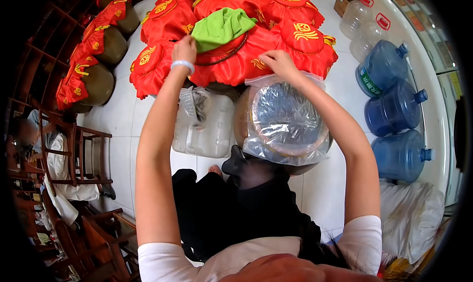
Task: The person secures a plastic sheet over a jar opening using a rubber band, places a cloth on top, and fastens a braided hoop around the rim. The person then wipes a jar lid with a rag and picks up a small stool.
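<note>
Red cloth covers with yellow characters lie over several jars in front of me. My left hand, with a pale bangle on the wrist, is at the left side of the middle cover, its fingers bent together beside a green cloth. A dark ring rests on that cover below the green cloth. My right hand is at the cover's right side, thumb and fingers pinched at the red fabric. Nearer to me stands a jar topped with clear plastic.
A translucent jug with a grey cloth stands left of the plastic-topped jar. Blue water bottles line the right side. More covered jars and a wooden chair are at left, where a seated person is partly visible.
</note>
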A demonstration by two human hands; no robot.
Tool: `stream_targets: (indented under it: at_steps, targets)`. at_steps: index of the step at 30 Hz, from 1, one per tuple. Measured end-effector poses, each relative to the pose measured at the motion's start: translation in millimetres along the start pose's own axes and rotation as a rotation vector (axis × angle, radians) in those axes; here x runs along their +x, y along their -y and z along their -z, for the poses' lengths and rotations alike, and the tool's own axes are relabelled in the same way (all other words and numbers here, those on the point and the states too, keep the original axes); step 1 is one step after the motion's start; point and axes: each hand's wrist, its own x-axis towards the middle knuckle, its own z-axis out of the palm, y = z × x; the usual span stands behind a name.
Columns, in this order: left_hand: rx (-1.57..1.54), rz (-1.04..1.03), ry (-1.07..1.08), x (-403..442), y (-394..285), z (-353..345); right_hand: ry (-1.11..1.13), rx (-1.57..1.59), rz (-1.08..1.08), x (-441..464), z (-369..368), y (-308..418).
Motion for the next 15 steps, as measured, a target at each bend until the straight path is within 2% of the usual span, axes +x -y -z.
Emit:
stream_targets:
  at_steps: [1,2,4,5,6,7,8,10,11,13,15]
  targets:
    - [-0.074,-0.038,-0.057,14.0,-10.0,11.4,0.143,0.149,-0.149,10.4,-1.5,14.6]
    - [-0.128,-0.062,-0.055,23.2,-20.8,21.5,0.144,0.15,-0.141,20.1,-3.7,30.1]
    - [-0.153,-0.22,-0.083,30.8,-47.0,38.1,0.178,0.677,-0.458,37.4,-9.1,65.2]
    - [-0.147,-0.301,-0.102,32.2,-60.6,44.6,0.179,0.679,-0.446,46.8,-15.6,75.9]
    - [-0.14,-0.307,-0.11,32.8,-72.2,51.8,0.171,0.859,-0.496,56.7,-21.1,85.3]
    - [-0.132,-0.448,-0.098,31.5,-81.9,58.5,0.165,1.039,-0.546,66.0,-23.2,89.4]
    - [-0.122,-0.587,-0.083,29.3,-90.4,65.7,0.137,1.071,-0.413,74.2,-23.4,92.3]
    - [-0.09,-0.646,-0.104,27.3,-103.7,79.5,0.057,1.195,-0.182,101.4,-23.6,94.3]
    - [-0.068,-0.704,-0.12,26.4,-109.5,86.2,-0.085,1.234,-0.239,115.8,-22.0,97.2]
    - [-0.077,-0.696,-0.139,25.9,-116.5,95.9,-0.166,1.256,-0.23,128.3,-5.3,115.3]
    - [-0.153,-0.782,-0.157,26.5,-122.2,106.5,-0.316,1.145,-0.191,142.0,13.0,132.5]
